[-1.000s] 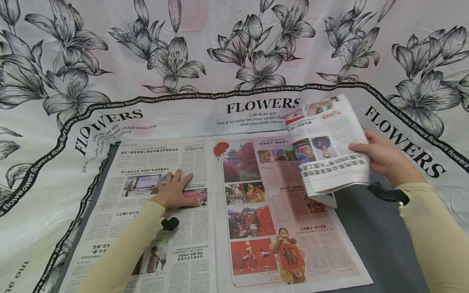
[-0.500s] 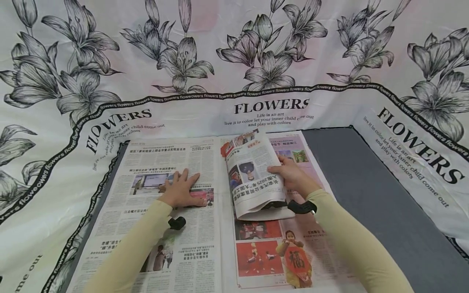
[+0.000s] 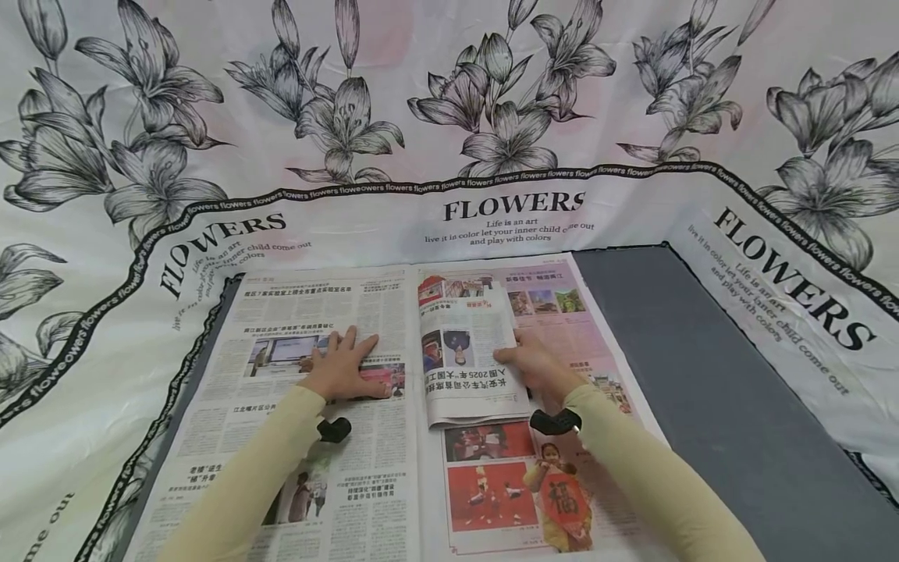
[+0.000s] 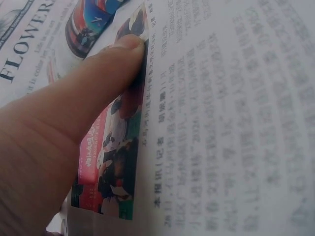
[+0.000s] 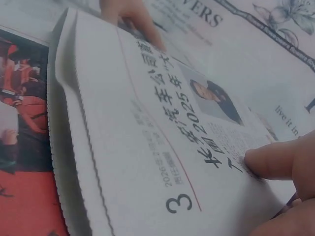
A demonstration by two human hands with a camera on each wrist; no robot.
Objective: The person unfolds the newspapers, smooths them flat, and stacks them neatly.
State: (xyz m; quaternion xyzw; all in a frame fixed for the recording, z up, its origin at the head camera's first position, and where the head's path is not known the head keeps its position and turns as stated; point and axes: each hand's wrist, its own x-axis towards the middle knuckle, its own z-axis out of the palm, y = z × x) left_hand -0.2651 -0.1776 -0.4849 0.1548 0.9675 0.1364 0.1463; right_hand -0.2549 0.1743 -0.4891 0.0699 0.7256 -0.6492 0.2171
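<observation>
An opened newspaper [image 3: 365, 499] lies spread across the table, text on its left page and red and pink pictures on its right. My left hand [image 3: 344, 367] rests on the left page with fingers spread; in the left wrist view its thumb [image 4: 108, 64] lies along a small colour photo. A smaller folded newspaper [image 3: 467, 386] is over the right page, close to the centre fold. My right hand [image 3: 544, 367] pinches its right edge, thumb on top and the other fingers mostly hidden beneath. The right wrist view shows the folded newspaper's layered, jagged edges [image 5: 81, 128] slightly parted.
The grey tabletop [image 3: 723, 375] shows to the right of the newspaper. Behind and at both sides hangs a white cloth [image 3: 379, 222] printed with flowers and lettering. A black band [image 3: 555, 421] is on the right wrist, another [image 3: 333, 429] on the left.
My right hand has carried the folded newspaper from above the right side leftward and down onto the spread newspaper beside the centre fold. It now lies flatter. The left hand stays in place.
</observation>
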